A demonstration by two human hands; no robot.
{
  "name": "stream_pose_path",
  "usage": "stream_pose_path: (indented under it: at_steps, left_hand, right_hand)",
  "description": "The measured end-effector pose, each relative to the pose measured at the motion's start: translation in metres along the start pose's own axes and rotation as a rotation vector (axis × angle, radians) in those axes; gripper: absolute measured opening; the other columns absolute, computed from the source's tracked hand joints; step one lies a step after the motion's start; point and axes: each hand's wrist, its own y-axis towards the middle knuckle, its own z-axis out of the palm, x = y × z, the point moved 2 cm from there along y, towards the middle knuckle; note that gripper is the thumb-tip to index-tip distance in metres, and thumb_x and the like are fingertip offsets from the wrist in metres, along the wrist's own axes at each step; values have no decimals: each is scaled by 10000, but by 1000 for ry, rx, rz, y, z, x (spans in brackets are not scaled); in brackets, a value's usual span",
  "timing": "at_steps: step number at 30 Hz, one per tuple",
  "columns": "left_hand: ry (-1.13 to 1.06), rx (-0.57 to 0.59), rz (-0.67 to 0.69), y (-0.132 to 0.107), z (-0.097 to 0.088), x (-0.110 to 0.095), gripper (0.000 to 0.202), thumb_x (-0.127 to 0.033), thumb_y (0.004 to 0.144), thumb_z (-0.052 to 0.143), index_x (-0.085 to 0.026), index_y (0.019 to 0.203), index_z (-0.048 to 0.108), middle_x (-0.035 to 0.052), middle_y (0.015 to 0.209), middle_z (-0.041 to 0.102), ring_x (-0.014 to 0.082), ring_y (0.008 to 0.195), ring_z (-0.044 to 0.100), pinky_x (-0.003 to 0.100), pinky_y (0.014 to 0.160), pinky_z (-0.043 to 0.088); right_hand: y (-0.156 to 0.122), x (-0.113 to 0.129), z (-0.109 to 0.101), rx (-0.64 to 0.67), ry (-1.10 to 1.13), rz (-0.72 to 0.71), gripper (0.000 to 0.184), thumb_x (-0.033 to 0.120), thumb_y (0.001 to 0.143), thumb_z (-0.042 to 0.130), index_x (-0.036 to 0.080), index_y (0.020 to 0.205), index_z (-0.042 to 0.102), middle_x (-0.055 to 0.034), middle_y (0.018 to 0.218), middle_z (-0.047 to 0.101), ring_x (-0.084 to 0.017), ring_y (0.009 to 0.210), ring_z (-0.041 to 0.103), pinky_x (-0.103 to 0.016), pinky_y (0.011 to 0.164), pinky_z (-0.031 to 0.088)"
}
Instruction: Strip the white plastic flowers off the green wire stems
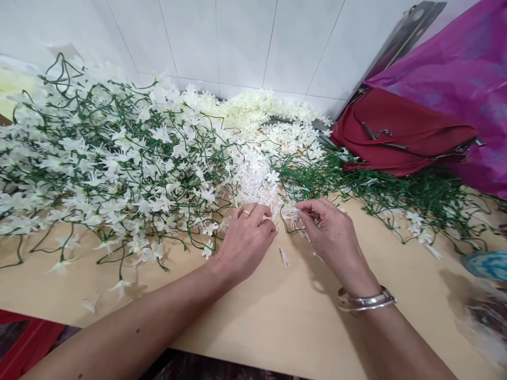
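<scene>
My left hand (249,237), with a gold ring, is closed, fingers curled at the front of a heap of loose white artificial petals (255,177). What lies in its fingertips is hidden. Just to its right, my right hand (332,235) pinches at a green artificial flower stem (282,214) with white thread-like stamens at its tip. One small white stamen piece (284,257) rests on the table between the two hands. A large tangled pile of white artificial flowers (130,158) on green stems spreads to the left of my left hand.
Bare green stems (368,177) lie to the right, below a dark red bag (400,132) and purple wrapping (455,79). Cream-coloured petals (253,108) sit against the tiled wall (245,42). A blue patterned object (487,265) is at the right of the pale table (245,327).
</scene>
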Motion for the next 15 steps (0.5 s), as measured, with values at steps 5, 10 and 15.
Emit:
stream_pose_path:
  at_steps: [5, 10, 15]
  left_hand:
    - [-78, -70, -70, 12, -12, 8, 142, -228, 1012, 582, -173, 1117, 662, 106, 1227, 670, 273, 1144, 610, 426, 970, 458]
    - [15, -77, -103, 60, -7, 29, 256, -170, 1006, 573, -118, 1256, 599, 138, 1292, 652, 288, 1179, 613, 421, 993, 465]
    - [120, -66, -159, 99, 9, 41, 196, -119, 990, 574, -158, 1167, 648, 117, 1155, 703, 282, 1079, 636, 398, 926, 474]
  right_hand:
    - [0, -1, 1, 1, 4, -19, 168, 229, 958, 552, 206, 977, 717, -68, 937, 706, -214, 800, 652, -340, 740, 474]
    - [1, 0, 6, 16, 2, -35, 179, 217, 962, 530, 213, 957, 709, -71, 951, 706, -233, 848, 650, -356, 770, 468]
    - [1, -4, 15, 45, 12, -24, 176, 183, 946, 536, 217, 911, 705, -54, 916, 695, -224, 822, 630, -346, 742, 449]
